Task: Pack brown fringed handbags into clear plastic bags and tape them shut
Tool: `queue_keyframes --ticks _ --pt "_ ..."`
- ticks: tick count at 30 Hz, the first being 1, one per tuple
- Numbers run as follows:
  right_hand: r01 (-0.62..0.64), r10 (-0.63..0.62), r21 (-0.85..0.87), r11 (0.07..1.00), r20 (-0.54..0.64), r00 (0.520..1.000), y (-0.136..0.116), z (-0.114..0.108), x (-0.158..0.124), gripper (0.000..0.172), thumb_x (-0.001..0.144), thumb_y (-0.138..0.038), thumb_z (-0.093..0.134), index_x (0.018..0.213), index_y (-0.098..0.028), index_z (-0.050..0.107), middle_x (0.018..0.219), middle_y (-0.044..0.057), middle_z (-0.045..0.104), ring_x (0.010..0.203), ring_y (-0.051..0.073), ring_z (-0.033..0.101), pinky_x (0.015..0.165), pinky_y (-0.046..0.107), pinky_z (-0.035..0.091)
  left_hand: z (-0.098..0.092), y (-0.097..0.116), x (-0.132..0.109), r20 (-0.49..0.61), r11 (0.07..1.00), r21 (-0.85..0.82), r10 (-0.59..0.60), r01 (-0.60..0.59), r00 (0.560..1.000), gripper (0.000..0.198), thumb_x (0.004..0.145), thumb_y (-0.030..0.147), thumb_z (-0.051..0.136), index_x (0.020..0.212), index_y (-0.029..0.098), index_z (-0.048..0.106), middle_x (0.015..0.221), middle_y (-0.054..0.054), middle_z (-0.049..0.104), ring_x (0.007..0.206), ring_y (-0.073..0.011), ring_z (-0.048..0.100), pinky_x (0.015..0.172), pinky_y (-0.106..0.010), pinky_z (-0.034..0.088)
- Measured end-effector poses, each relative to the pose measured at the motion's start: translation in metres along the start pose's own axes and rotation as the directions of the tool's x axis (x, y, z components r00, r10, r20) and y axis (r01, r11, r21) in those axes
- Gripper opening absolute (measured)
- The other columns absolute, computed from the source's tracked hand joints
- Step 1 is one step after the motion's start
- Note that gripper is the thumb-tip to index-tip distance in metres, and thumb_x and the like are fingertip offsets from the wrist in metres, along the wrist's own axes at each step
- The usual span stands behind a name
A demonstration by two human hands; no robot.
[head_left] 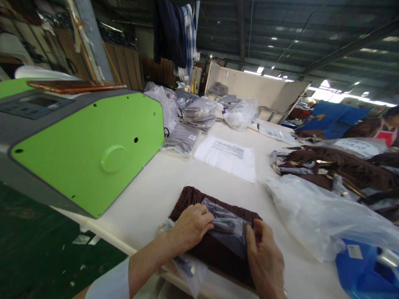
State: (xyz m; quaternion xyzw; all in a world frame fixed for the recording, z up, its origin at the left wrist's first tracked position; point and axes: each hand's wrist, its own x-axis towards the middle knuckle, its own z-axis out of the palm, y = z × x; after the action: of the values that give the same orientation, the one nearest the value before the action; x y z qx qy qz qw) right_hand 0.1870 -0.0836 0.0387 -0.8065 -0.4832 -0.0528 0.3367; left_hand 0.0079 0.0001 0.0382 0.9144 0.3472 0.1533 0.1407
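Observation:
In front of me at the table's near edge lies a folded dark brown garment [218, 253] with a gathered, ruffled band along its far side. A clear plastic piece [224, 218] rests on top of it. My left hand [193, 226] has its fingers curled down on the left end of that plastic. At the right side, my right hand [264, 253] pinches the garment's edge between thumb and fingers, close to the plastic's right end. More crumpled clear plastic [190, 270] pokes out under the garment near my left forearm.
A green-and-grey machine [124, 153] stands on the left of the white table [149, 187]. Beyond are a printed white bag [226, 155] and stacked grey bagged garments [199, 112]. Brown garments [336, 166], a large clear bag [324, 216] and a blue item [358, 265] lie right.

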Motion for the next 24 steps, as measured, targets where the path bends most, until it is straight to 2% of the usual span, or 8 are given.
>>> queue_keyframes --ticks 1,3,6,9,12,15,19,24 --pt "0.083 -0.085 -0.022 0.996 -0.095 0.992 0.000 -0.002 -0.001 0.044 0.086 -0.052 0.033 0.098 -0.017 0.056 0.080 0.008 0.063 0.066 0.020 0.061 0.056 0.030 0.046 0.001 -0.001 0.001 0.009 1.000 0.023 0.009 -0.009 1.000 0.008 0.084 0.025 0.056 0.081 0.018 0.059 0.087 -0.003 0.060 0.084 -0.0190 0.054 0.074 -0.030 0.042" --pt "0.305 -0.305 -0.038 0.952 -0.219 0.927 -0.001 -0.005 -0.005 0.032 0.089 -0.038 0.040 0.102 -0.015 0.057 0.093 0.010 0.062 0.084 0.020 0.060 0.071 0.030 0.047 0.000 -0.001 0.002 0.022 0.999 0.039 0.013 -0.014 1.000 0.009 0.085 0.026 0.054 0.082 0.018 0.059 0.087 -0.003 0.059 0.084 -0.0188 0.053 0.075 -0.031 0.043" --pt "0.608 -0.604 -0.014 0.794 -0.134 0.786 -0.006 0.000 -0.013 0.027 0.087 -0.022 0.047 0.112 -0.016 0.055 0.107 0.010 0.060 0.100 0.020 0.054 0.088 0.034 0.041 -0.006 0.001 0.004 0.047 1.000 0.016 0.007 -0.008 0.999 0.010 0.084 0.026 0.055 0.085 0.017 0.059 0.087 -0.004 0.059 0.085 -0.0195 0.054 0.077 -0.032 0.044" --pt "0.697 -0.697 -0.018 0.717 -0.021 0.716 -0.007 0.010 -0.020 0.033 0.088 -0.022 0.045 0.118 -0.012 0.051 0.116 0.011 0.057 0.108 0.022 0.049 0.090 0.036 0.038 -0.020 -0.005 -0.003 0.003 0.994 -0.105 0.020 -0.020 1.000 0.018 0.081 0.023 0.060 0.097 0.016 0.059 0.096 -0.006 0.061 0.093 -0.0197 0.054 0.085 -0.033 0.044" --pt "0.695 -0.694 -0.001 0.719 -0.060 0.717 -0.005 0.014 -0.025 0.034 0.088 -0.022 0.045 0.119 -0.011 0.051 0.117 0.012 0.057 0.110 0.023 0.048 0.092 0.038 0.037 -0.037 -0.021 -0.023 -0.159 0.973 -0.231 -0.065 0.027 0.985 0.023 0.082 0.020 0.056 0.105 0.017 0.057 0.102 -0.006 0.062 0.098 -0.0181 0.054 0.088 -0.031 0.043" --pt "0.672 -0.666 0.029 0.740 -0.112 0.738 -0.002 0.010 -0.025 0.033 0.087 -0.024 0.047 0.118 -0.014 0.053 0.117 0.011 0.057 0.111 0.024 0.049 0.092 0.040 0.037 -0.050 -0.041 -0.046 -0.234 0.944 -0.303 -0.208 0.132 0.950 0.017 0.083 0.022 0.049 0.096 0.017 0.060 0.091 -0.005 0.064 0.086 -0.0155 0.058 0.078 -0.028 0.046" --pt "0.590 -0.579 0.100 0.801 -0.121 0.807 0.006 -0.003 -0.019 0.032 0.086 -0.025 0.049 0.117 -0.019 0.053 0.117 0.010 0.056 0.107 0.024 0.052 0.090 0.040 0.039 -0.054 -0.056 -0.059 -0.235 0.918 -0.301 -0.333 0.257 0.913 0.018 0.081 0.026 0.047 0.089 0.017 0.061 0.083 -0.004 0.064 0.077 -0.0138 0.058 0.070 -0.024 0.045" --pt "0.488 -0.480 0.154 0.859 -0.087 0.873 0.032 -0.015 -0.015 0.032 0.087 -0.032 0.046 0.116 -0.023 0.054 0.111 0.008 0.059 0.098 0.022 0.057 0.090 0.037 0.041 -0.062 -0.053 -0.065 -0.146 0.879 -0.319 -0.415 0.354 0.898 0.020 0.080 0.029 0.046 0.082 0.016 0.061 0.077 -0.003 0.062 0.071 -0.0139 0.056 0.064 -0.024 0.042"
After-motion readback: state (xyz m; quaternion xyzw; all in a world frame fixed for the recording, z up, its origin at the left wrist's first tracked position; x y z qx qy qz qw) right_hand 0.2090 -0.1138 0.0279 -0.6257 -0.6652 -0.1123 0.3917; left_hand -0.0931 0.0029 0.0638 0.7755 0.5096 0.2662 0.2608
